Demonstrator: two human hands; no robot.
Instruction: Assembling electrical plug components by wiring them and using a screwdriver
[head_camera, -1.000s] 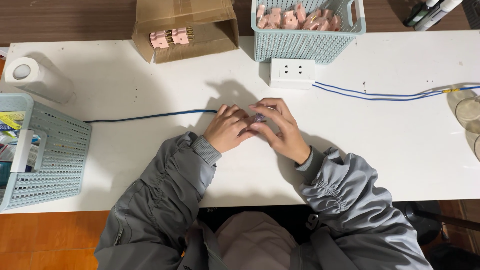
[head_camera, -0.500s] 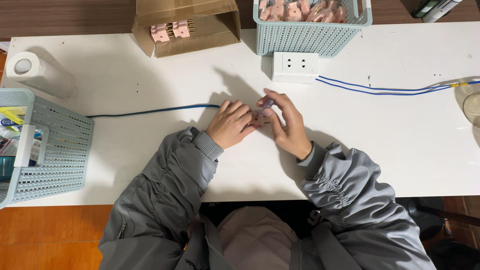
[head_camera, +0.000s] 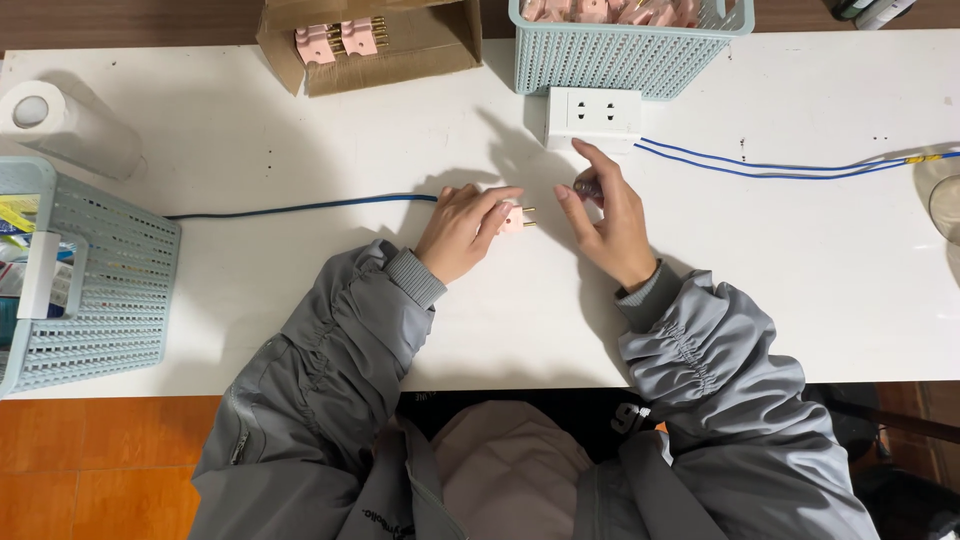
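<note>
We are holding a pink plug in our left hand, fingers closed around it, its two brass pins pointing toward our right hand; a blue cable is trailing away from the left hand across the bench. Our right hand is pinching a small dark part between thumb and fingers; what it is, we cannot tell. The plug looks wired but not finished. Just beyond the right hand a white socket block is sitting, then a basket of pink plugs. Nothing is lying between the hands.
</note>
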